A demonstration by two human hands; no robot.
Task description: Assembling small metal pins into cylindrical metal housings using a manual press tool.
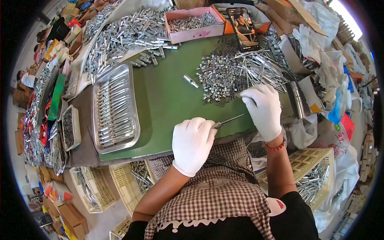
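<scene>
Near the desk's front edge, the left hand (193,143) is closed around one end of a thin metal rod (230,120), whose free end points toward the right hand (262,110). That hand rests palm down at the near rim of the pile of small metal fittings (220,80); its fingers are curled under, so I cannot tell whether its grip holds anything. This looks like an assembly step: picking one fitting to go on the rod. The next move calls for a fine pinch and lining up the rod tip. The rod is slim, straight and shiny. A tray (116,108) of finished pieces lies toward the left edge.
</scene>
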